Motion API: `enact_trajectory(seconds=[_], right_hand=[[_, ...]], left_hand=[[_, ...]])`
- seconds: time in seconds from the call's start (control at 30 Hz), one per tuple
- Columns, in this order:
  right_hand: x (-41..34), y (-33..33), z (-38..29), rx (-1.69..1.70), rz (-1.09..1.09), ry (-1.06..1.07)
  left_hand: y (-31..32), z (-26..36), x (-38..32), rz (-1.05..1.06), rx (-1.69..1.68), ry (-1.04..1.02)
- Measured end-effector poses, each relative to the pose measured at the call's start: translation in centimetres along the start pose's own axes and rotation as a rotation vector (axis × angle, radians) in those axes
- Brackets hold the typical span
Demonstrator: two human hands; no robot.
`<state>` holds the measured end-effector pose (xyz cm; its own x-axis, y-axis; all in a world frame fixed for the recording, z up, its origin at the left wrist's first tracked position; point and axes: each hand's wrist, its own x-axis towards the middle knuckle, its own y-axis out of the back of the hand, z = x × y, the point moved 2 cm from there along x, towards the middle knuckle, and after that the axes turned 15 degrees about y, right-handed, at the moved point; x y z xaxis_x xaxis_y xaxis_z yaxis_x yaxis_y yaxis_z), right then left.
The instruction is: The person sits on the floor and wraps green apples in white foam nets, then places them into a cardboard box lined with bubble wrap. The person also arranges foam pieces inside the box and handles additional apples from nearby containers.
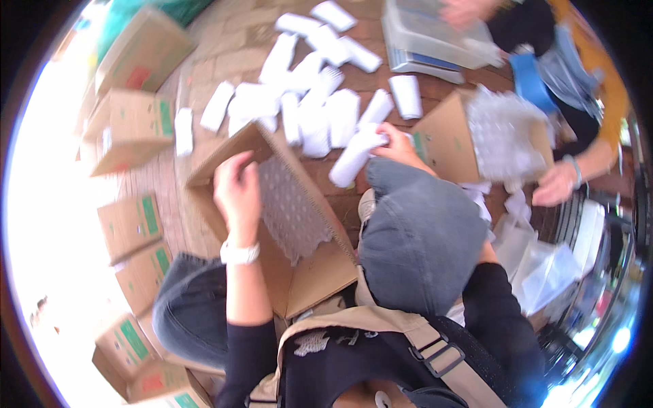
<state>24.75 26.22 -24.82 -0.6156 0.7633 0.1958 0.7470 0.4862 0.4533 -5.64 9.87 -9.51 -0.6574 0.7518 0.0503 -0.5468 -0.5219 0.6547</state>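
Note:
An open cardboard box (321,275) stands between my knees, with a sheet of bubble wrap (291,209) lying inside it. My left hand (237,188) is over the box's left side, with its fingers curled; nothing shows in it. Beyond my right knee, my right hand (395,145) grips a white wrapped roll (352,158) by its upper end. More white wrapped rolls (311,117) lie in a loose pile on the brick floor, just past the box.
Several cardboard boxes (130,224) line the left side. At the right, a co-worker's hand (556,181) is near another box (444,137) holding bubble wrap (505,137). A translucent plastic bin (433,41) stands at the back. Clear plastic bags (546,275) lie at the lower right.

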Motion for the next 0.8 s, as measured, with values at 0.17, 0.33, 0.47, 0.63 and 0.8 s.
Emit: enact_trajectory(seconds=[0.17, 0.33, 0.47, 0.63, 0.8], right_hand=[[2.3, 0.8, -5.2, -0.123, -0.097, -0.055], [-3.3, 7.4, -10.8, -0.119, 0.115, 0.016], [-9.5, 16.7, -12.7, -0.406, 0.356, -0.098], [-7.4, 26.7, -9.4, -0.612, 0.243, -0.143], [-1.2, 27.4, -2.5, -0.875, -0.298, -0.347]], left_hand=[[7.9, -0.4, -2.3, 0.253, 0.032, 0.031], [7.8, -1.4, -3.8, 0.103, -0.263, 0.168], [5.9, -0.3, -4.1, -0.057, -0.255, 0.112], [1.8, 2.9, -3.2, -0.245, -0.109, 0.048], [-3.3, 9.1, -2.8, -0.391, -0.113, -0.017]])
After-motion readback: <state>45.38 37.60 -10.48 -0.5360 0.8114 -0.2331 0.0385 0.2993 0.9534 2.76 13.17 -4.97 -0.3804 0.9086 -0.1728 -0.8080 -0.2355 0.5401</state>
